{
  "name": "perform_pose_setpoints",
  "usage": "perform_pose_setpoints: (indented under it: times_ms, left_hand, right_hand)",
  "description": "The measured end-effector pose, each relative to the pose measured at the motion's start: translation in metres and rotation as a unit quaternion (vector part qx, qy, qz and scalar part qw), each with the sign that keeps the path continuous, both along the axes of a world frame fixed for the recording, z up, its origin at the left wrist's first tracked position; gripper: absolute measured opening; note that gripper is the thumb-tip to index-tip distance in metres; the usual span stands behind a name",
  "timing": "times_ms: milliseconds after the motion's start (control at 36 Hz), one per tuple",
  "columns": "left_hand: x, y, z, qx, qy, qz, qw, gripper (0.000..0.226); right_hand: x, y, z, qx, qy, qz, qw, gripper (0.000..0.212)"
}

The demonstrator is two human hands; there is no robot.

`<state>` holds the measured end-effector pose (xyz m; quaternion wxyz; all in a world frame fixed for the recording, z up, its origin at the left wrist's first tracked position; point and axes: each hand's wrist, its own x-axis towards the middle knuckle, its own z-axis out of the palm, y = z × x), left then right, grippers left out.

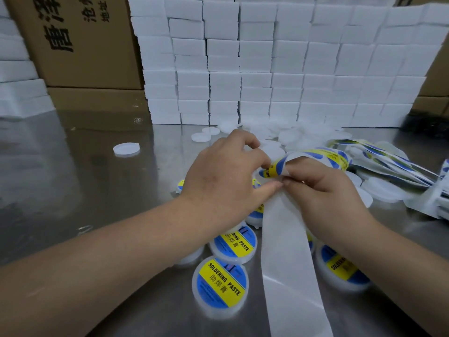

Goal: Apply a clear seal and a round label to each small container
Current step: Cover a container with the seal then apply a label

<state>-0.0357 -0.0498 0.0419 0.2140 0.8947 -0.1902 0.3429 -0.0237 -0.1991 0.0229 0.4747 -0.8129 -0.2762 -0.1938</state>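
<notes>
Bottom of frame: I've got the white backing strip [291, 276] running up from the lower edge to the hands, bare of stickers down here. It's thin, floppy paper.
Lower centre: labelled containers [220, 285] sit on the steel table [73, 178] either side of the strip, blue-and-yellow tops up. They look like small, light plastic pots, and I'd lift one by the rim.
Right-hand side of centre: the right hand [323, 190] is clamped on the strip, fingers curled round its fold.
Left-hand side of centre: the left hand [226, 181] has thumb and forefinger closed on the edge of the round label [272, 169].
Centre frame: the round label is half lifted off the strip and curling. I judge it flimsy and tacky underneath, so take it by the very edge or it folds onto itself.
Hidden: I can't tell which pot this label is meant for, and more pots are covered by the left hand and wrist. I can't make out a clear seal anywhere.
Right of frame: loose label strips [388, 161] lie heaped and are cut off at the edge.
Upper centre: there's a pile of bare white lids [291, 136], too blurred to count.
Far: a wall of white boxes [267, 69] stands behind, with a cardboard carton [80, 40] at upper left.
</notes>
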Motion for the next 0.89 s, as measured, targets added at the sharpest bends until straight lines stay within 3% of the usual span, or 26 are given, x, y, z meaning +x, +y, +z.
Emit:
perform_pose_setpoints:
  times_ms: [56,167,278,444,611,750,806,889]
  left_hand:
    - [0.0,0.001,0.001,0.024,0.0,0.002,1.0,0.029]
    - [0.0,0.002,0.002,0.05,-0.001,0.009,0.999,0.027]
    - [0.001,0.003,0.003,0.062,-0.006,0.007,0.998,0.025]
    - [0.009,0.005,-0.002,0.028,0.029,0.016,0.999,0.038]
    - [0.018,0.012,0.007,-0.119,0.093,0.029,0.988,0.018]
    - [0.028,0.024,0.01,-0.293,0.138,0.053,0.945,0.026]
    - [0.031,0.026,0.01,-0.334,0.148,0.059,0.929,0.026]
    - [0.032,0.025,0.007,-0.333,0.133,0.052,0.932,0.027]
  right_hand:
    - [0.001,0.0,0.0,-0.007,0.001,0.013,1.0,0.03]
    - [0.0,0.002,0.0,0.007,0.013,0.033,0.999,0.022]
    - [-0.002,0.002,0.001,0.022,0.001,0.022,1.0,0.042]
    - [0.001,-0.001,-0.001,-0.004,-0.006,-0.02,1.0,0.044]
    - [0.006,-0.005,-0.003,0.011,0.014,-0.054,0.998,0.043]
    - [0.006,-0.002,-0.003,0.047,-0.002,-0.054,0.997,0.028]
    - [0.004,-0.001,-0.002,0.064,-0.009,-0.061,0.996,0.034]
    - [-0.001,-0.001,0.001,0.08,-0.053,-0.082,0.992,0.057]
